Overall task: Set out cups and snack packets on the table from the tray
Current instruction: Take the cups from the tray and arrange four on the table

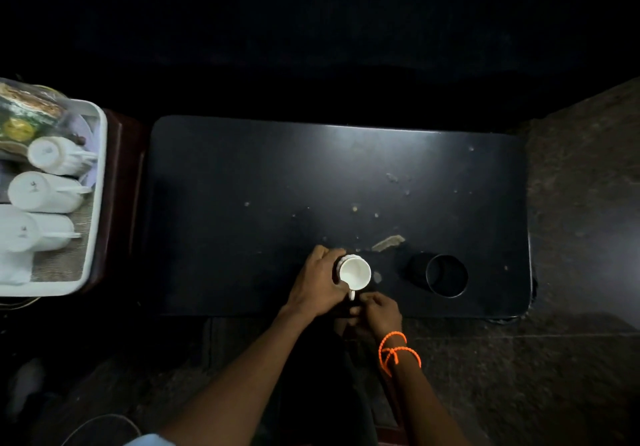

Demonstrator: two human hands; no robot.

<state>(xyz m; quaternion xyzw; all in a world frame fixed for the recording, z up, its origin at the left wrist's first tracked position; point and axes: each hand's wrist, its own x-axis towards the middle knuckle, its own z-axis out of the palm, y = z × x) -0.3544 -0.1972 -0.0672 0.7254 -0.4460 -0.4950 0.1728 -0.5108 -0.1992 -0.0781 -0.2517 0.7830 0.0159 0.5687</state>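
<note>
A white cup (355,273) stands upright, mouth up, near the front edge of the dark table (259,175). My left hand (318,284) wraps around its left side. My right hand (375,310), with an orange cord on the wrist, has its fingertips at the cup's handle, which points toward me. At the far left, a white tray (98,182) holds three white cups (52,156) lying on their sides. Snack packets (24,113) lie at the tray's back end.
A round cup-holder recess (446,275) is sunk into the table right of the cup. Scuffs and a peeled patch (388,243) mark the tabletop. The tray rests on a reddish-brown stand (119,182). Stone floor surrounds the table.
</note>
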